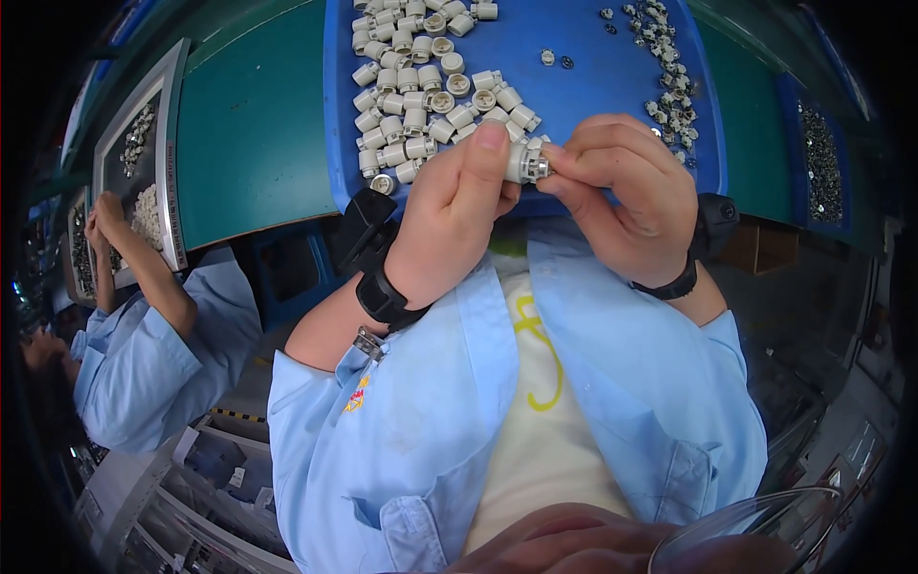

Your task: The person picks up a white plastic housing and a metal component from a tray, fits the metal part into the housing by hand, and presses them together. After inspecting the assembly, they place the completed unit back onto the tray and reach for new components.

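Note:
My left hand (454,206) is closed around a white cylindrical lamp socket (518,164), its thumb lying along the top. The socket lies sideways, its silvery metal end (541,166) turned to the right. At that end the thumb and fingertips of my right hand (626,182) pinch a small metal fitting, mostly hidden by the fingers. Both hands are over the near edge of a blue tray (574,105). Many similar white sockets (416,100) lie heaped in the tray's left part, some upright with open ends showing. Small metal-and-white fittings (672,96) form a strip along its right side.
Two loose fittings (548,57) lie mid-tray. The tray stands on a green table (253,124). Further right is a blue bin (822,163) of small metal parts. At left, a co-worker's hands (107,218) are over a framed tray (172,143). A cardboard box (760,247) is below the table.

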The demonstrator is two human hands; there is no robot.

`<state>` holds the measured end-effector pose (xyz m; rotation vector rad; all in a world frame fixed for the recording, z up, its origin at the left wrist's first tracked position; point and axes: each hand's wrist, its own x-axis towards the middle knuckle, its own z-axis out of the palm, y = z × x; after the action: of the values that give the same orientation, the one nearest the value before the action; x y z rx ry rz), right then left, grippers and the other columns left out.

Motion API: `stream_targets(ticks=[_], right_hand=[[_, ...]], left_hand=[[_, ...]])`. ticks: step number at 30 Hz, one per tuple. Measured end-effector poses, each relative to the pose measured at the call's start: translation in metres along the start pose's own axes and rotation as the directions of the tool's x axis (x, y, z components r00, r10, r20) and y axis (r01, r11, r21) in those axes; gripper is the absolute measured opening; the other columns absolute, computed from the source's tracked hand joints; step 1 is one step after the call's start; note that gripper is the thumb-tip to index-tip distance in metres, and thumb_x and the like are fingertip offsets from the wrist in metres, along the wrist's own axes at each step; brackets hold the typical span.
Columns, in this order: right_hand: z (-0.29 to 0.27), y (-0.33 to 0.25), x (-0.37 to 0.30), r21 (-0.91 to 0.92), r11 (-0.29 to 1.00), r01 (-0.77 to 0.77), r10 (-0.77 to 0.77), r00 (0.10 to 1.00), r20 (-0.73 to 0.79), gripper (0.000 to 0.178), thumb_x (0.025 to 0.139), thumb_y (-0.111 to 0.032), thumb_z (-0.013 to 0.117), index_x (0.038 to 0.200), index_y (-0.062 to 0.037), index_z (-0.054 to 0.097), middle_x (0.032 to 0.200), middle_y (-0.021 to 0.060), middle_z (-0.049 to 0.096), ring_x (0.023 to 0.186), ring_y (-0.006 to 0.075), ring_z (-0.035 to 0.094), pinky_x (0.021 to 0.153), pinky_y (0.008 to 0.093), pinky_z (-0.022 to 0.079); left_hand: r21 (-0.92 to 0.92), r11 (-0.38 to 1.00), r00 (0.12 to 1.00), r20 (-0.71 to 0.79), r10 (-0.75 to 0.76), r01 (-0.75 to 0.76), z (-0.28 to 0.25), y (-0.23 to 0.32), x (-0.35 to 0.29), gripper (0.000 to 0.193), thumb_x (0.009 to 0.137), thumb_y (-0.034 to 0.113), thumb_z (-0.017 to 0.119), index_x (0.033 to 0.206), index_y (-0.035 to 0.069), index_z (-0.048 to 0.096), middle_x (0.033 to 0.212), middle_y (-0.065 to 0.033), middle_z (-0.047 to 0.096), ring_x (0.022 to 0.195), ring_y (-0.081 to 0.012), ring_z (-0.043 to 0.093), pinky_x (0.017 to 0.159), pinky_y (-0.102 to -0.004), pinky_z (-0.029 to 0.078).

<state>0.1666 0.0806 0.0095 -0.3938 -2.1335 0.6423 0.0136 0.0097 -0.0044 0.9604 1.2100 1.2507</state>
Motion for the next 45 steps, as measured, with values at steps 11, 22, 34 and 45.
stream_targets(ticks=[11,22,34,45], right_hand=[[0.002,-0.002,-0.001,-0.084,0.993,0.087,-0.085,0.996,0.019,0.02,0.062,0.006,0.071,0.076,0.0024,0.057,0.072,0.009,0.055,0.065,0.0231,0.055,0.056,0.0289,0.043],[0.003,0.006,-0.01,0.502,0.796,-0.338,0.305,0.94,0.149,0.016,0.071,0.003,0.068,0.082,0.0014,0.056,0.084,0.0098,0.058,0.082,0.0176,0.054,0.072,0.0275,0.043],[0.009,0.011,-0.016,0.646,0.607,-0.463,0.385,0.882,0.27,0.02,0.073,0.002,0.067,0.084,-0.0024,0.052,0.089,0.0086,0.056,0.087,0.0148,0.052,0.075,0.0259,0.044],[0.01,0.024,-0.025,0.72,0.438,-0.538,0.399,0.834,0.38,0.021,0.072,0.0,0.07,0.081,-0.0038,0.051,0.087,0.008,0.057,0.086,0.0145,0.053,0.074,0.0261,0.044]], left_hand=[[0.139,0.985,0.994,0.02,0.103,-0.105,-0.002,-0.004,0.003,0.046,0.096,0.035,0.031,0.072,0.0,0.05,0.06,-0.002,0.046,0.055,-0.0096,0.042,0.052,-0.0231,0.037],[0.148,0.979,0.989,0.078,0.128,-0.139,-0.009,-0.003,0.006,0.042,0.096,0.031,0.033,0.072,0.0,0.047,0.059,-0.0054,0.047,0.053,-0.0148,0.044,0.051,-0.0268,0.037],[0.516,0.773,0.93,0.201,0.308,-0.368,-0.014,0.002,0.01,0.034,0.093,0.024,0.038,0.069,0.002,0.046,0.058,-0.016,0.047,0.055,-0.0362,0.046,0.048,-0.0398,0.036],[0.611,0.672,0.908,0.284,0.308,-0.418,-0.014,0.001,0.009,0.031,0.09,0.026,0.041,0.07,0.003,0.05,0.058,-0.0157,0.05,0.055,-0.0361,0.049,0.048,-0.0422,0.037]])
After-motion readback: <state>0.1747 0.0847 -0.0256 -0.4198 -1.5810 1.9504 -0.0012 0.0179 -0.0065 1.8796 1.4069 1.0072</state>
